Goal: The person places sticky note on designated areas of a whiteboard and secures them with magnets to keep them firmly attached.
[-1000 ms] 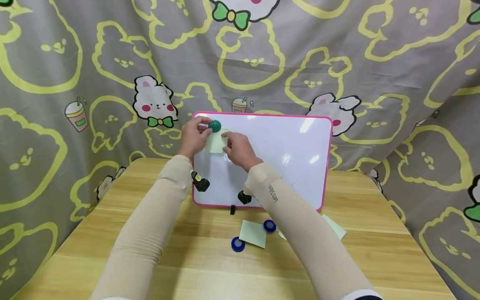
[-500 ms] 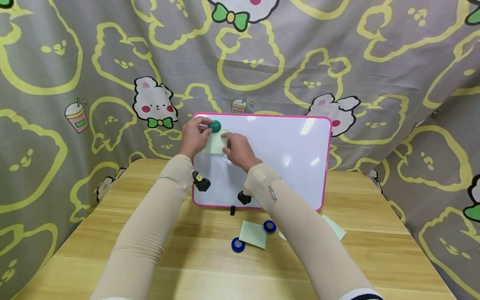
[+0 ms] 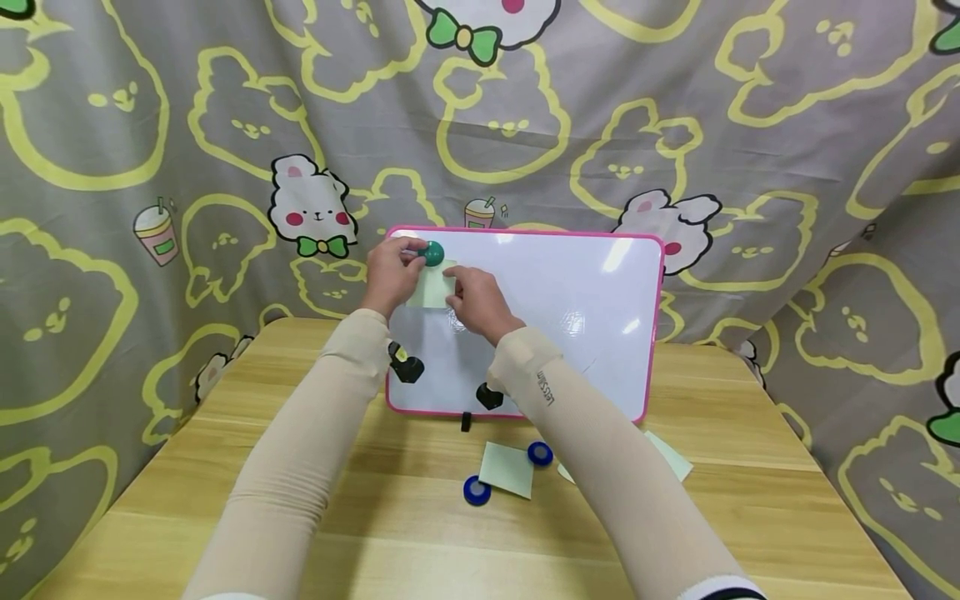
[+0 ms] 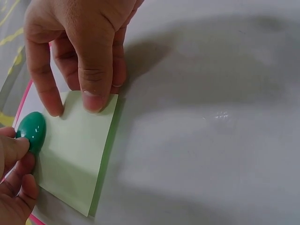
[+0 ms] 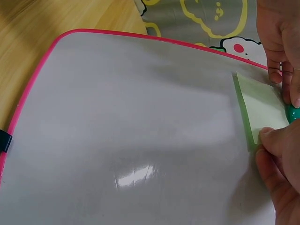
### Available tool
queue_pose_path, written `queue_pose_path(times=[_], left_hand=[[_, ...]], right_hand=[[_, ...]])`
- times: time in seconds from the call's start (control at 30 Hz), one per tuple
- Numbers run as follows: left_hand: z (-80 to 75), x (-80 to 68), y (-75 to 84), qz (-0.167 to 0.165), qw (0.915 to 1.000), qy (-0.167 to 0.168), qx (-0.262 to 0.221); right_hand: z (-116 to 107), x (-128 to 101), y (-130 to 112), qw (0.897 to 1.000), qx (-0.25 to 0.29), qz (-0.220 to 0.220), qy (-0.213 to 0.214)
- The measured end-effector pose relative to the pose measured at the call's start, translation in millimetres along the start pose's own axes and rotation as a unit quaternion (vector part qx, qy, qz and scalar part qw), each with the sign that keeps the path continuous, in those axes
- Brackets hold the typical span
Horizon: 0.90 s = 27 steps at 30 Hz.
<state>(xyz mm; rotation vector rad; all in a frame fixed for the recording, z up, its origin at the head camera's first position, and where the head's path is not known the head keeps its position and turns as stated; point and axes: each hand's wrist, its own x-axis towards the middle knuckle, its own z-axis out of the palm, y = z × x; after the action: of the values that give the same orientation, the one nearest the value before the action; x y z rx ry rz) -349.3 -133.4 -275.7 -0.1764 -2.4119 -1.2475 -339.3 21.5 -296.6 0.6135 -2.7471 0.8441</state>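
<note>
My left hand (image 3: 392, 273) pinches a round green magnet (image 3: 432, 253) between thumb and fingers, at the upper left of the whiteboard (image 3: 555, 292). The magnet overlaps the upper edge of a pale green paper note (image 4: 77, 145) that lies against the board. My right hand (image 3: 482, 302) holds the note's right edge, thumb and forefinger tips bent onto it. In the left wrist view, the right hand (image 4: 79, 51) comes from above and the left hand (image 4: 16, 173) sits at the left. One long edge of the note stands slightly off the board.
The pink-rimmed board leans upright on the wooden table (image 3: 405, 533), with black clips (image 3: 407, 367) low on it. Before it lie a second note (image 3: 507, 471) and two blue magnets (image 3: 477, 490). More paper (image 3: 670, 455) lies partly behind the right sleeve. A patterned curtain (image 3: 510, 108) hangs behind.
Both hands, the magnet and the note keep nearly the same places; only a slight shift of the whole view shows.
</note>
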Motion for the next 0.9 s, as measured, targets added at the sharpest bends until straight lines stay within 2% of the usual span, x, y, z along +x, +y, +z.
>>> queue_pose_path(times=[0.37, 0.6, 0.9], left_hand=[[1.0, -0.4, 3.6, 0.01, 0.9997, 0.008, 0.023], [2.5, 0.3, 1.4, 0.009, 0.9995, 0.012, 0.026], [3.6, 0.7, -0.4, 0.025, 0.9989, 0.021, 0.034]], right_hand=[[0.4, 1.6, -0.9, 1.0, -0.001, 0.005, 0.001], [1.9, 1.1, -0.6, 1.0, 0.004, 0.008, -0.002], [1.8, -0.6, -2.0, 1.0, 0.005, 0.009, -0.001]])
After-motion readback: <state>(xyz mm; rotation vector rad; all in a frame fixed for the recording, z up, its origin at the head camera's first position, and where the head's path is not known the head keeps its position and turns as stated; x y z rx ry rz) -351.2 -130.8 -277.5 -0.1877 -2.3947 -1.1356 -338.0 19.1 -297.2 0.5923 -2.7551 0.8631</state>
